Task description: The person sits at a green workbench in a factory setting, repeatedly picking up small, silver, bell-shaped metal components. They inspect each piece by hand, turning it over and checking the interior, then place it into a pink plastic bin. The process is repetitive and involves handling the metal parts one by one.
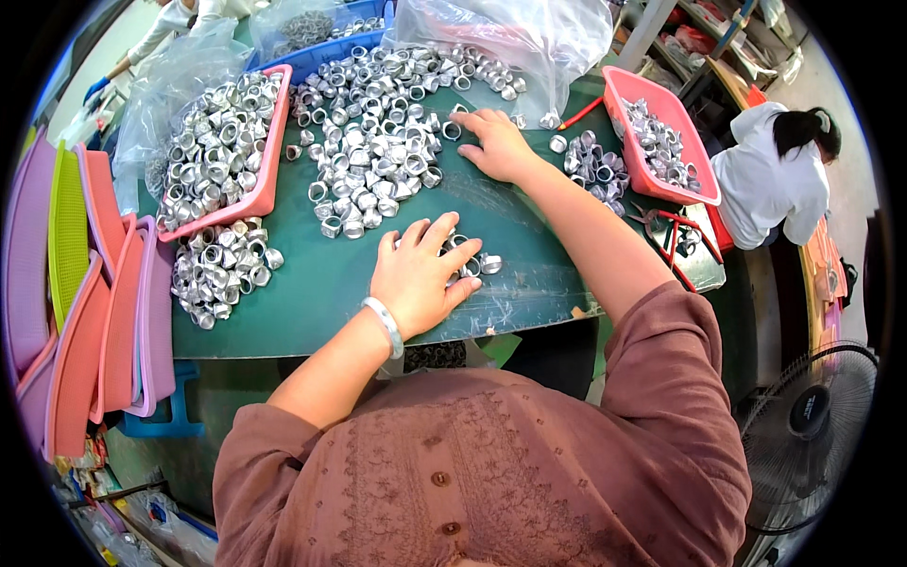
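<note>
My left hand, with a pale bangle at the wrist, lies with fingers spread over a small group of silver metal rings near the table's front edge. Its palm and fingers partly hide them. Farther off, my right hand reaches to the right side of the large ring pile. Its thumb and fingers are apart, beside a single ring; another touches or lies close to the fingertips. The rings look like chunky bands with a faceted or flattened top.
Pink baskets of rings stand left and right. Smaller ring heaps lie by the left basket and right basket. Red-handled pliers lie at right. Stacked empty baskets, a fan and a person in white surround the green table.
</note>
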Motion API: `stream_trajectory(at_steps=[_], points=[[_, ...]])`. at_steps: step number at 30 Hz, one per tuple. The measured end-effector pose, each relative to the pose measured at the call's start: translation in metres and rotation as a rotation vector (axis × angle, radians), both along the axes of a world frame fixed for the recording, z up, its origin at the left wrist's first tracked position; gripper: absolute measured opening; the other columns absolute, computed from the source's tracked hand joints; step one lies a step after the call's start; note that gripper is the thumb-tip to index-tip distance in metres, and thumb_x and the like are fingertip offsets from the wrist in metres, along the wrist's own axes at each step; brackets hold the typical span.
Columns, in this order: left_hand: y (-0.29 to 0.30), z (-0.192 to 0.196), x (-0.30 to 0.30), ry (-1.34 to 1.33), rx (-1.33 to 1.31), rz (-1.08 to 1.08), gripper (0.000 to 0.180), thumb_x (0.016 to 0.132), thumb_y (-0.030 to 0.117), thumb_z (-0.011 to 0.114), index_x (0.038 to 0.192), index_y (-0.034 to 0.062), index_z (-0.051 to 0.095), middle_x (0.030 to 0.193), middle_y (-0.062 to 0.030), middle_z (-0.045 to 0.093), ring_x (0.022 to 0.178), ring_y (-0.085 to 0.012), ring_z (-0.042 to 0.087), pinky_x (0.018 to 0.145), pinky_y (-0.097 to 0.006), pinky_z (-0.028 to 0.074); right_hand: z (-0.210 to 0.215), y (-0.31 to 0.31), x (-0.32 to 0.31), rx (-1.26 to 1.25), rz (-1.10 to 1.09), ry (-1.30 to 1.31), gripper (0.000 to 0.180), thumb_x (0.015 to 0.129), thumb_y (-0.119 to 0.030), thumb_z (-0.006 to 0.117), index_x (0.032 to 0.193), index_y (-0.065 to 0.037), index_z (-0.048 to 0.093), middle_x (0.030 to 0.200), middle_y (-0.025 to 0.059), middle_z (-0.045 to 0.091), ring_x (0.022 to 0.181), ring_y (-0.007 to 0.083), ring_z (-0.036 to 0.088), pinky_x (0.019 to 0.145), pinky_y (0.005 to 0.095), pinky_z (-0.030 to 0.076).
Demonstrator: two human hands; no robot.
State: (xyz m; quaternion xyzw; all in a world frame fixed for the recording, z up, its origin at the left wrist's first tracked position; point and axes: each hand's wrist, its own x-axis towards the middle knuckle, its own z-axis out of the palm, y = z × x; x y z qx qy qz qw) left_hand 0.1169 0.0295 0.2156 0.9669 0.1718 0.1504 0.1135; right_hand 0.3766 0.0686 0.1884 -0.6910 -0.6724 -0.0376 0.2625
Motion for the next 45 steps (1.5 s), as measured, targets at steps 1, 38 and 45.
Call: stream_trajectory(at_steps=[1,38,45], points=[[0.0,0.001,0.0,-0.004,-0.002,-0.001,0.04,0.081,0.038,0.064,0.118,0.0241,0.061,0.134,-0.0091,0.045,0.12,-0.0289,0.044,0.097,-0.049,0.032,-0.001,0.002,0.0,0.002,-0.013,-0.004,0.049,0.078,-0.021,0.07,0.124,-0.016,0.055,0.11,0.0117,0.057,0.105,0.0319,0.051,0.092,0.0416,0.041],[0.006,-0.007,-0.003,-0.093,-0.015,-0.026,0.04,0.079,0.036,0.066,0.116,0.0225,0.062,0.132,-0.0086,0.047,0.117,-0.0282,0.046,0.096,-0.046,0.034,0.009,-0.077,-0.005,-0.147,0.248,1.441,0.031,0.092,-0.01,0.058,0.122,-0.002,0.057,0.115,0.0106,0.062,0.098,0.016,0.06,0.086,0.0283,0.046],[0.006,-0.007,-0.003,-0.089,-0.022,-0.021,0.04,0.078,0.035,0.067,0.116,0.0227,0.062,0.132,-0.0087,0.047,0.117,-0.0286,0.046,0.096,-0.046,0.034,0.012,-0.083,-0.009,-0.21,0.475,1.794,0.038,0.092,-0.011,0.059,0.126,0.002,0.052,0.116,0.0189,0.06,0.1,0.0216,0.059,0.089,0.0309,0.047]])
